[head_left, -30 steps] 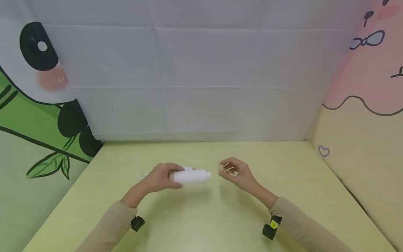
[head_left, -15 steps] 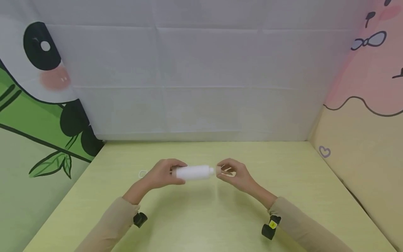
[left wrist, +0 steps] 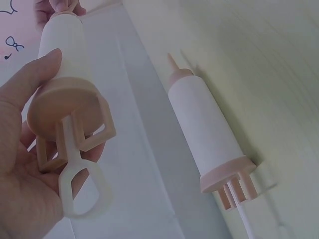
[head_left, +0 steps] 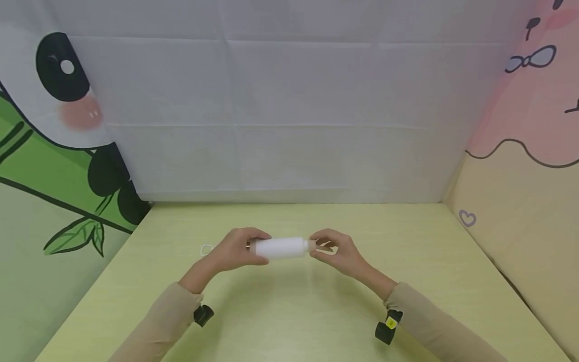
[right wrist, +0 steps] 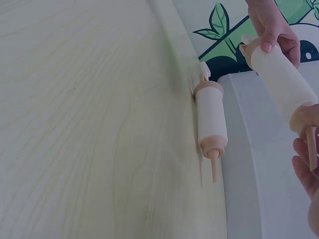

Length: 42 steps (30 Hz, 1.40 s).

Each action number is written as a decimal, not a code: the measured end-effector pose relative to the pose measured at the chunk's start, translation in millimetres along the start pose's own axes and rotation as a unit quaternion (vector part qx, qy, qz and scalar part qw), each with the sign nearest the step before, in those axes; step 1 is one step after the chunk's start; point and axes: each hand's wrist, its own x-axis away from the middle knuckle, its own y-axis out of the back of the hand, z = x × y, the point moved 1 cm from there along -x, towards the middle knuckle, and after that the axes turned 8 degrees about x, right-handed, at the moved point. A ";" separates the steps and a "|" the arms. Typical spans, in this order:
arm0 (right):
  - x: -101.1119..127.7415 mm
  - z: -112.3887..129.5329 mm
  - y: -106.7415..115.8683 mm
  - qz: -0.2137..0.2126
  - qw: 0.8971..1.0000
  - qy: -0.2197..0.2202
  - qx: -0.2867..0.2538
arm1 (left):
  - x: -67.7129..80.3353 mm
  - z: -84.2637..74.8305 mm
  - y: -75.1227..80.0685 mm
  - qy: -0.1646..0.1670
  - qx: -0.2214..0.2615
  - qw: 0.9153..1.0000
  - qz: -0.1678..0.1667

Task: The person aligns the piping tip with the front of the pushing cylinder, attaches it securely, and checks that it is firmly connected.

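My left hand (head_left: pixel 237 249) grips a white-barrelled piping syringe (head_left: pixel 280 248) around its rear end, holding it level above the table. In the left wrist view, its beige rear cap (left wrist: pixel 65 107) has finger hooks, and a white ring handle (left wrist: pixel 67 191) sticks out behind. My right hand (head_left: pixel 336 251) pinches a beige nozzle cap (head_left: pixel 312 246) against the barrel's front end. A tapered beige tip (right wrist: pixel 312 149) shows by my right fingers. Whether the cap's thread has caught cannot be seen.
A second piping syringe (right wrist: pixel 212 117) lies on the pale wooden table (right wrist: pixel 99 124), behind the held one. In the head view, only its white loop handle (head_left: pixel 206 249) shows left of my hand. A white cloth wall (head_left: pixel 289 125) closes the back.
My left hand has moved right and slightly back with the syringe. The nozzle cap in my right hand, apart from the barrel before, now meets its front end.
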 end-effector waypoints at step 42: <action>-1.7 -0.6 3.2 -0.011 0.992 0.123 0.029 | -2.2 0.2 -0.2 -0.001 0.010 1.000 -0.006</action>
